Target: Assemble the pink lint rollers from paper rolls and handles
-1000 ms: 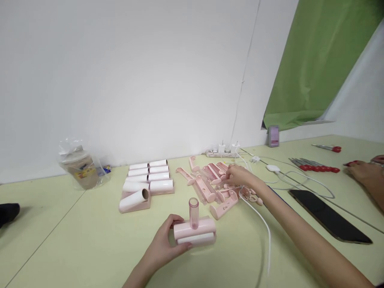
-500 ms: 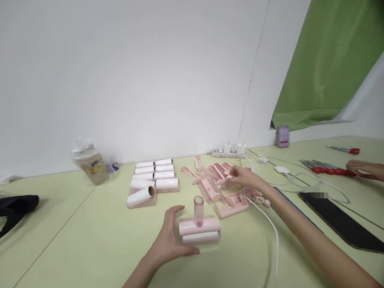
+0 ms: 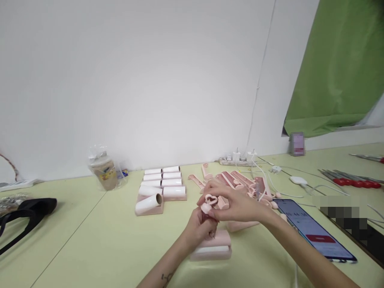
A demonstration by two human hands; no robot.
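A pink lint roller (image 3: 217, 239) with a white paper roll sits near the front of the table, its handle pointing up. My left hand (image 3: 195, 232) is closed around that handle and hides most of it. At the top of the handle, my right hand (image 3: 240, 204) pinches a small pink cap with a heart-shaped loop (image 3: 211, 199). Whether the cap is seated or only touching, I cannot tell. Behind my right hand lie several loose pink roller parts (image 3: 244, 180), partly covered by it.
White paper rolls (image 3: 174, 192) rest in pink holders left of the parts. A bagged cup (image 3: 106, 176) and a black strap (image 3: 39, 212) lie farther left. On the right are a lit phone (image 3: 312, 228), white cables, red-handled tools (image 3: 357, 183) and a power strip (image 3: 237, 161).
My left hand has closed around the roller's handle from beside it. My right hand has come from the loose parts to the handle's top with the heart-loop cap. Another person's hand has left view.
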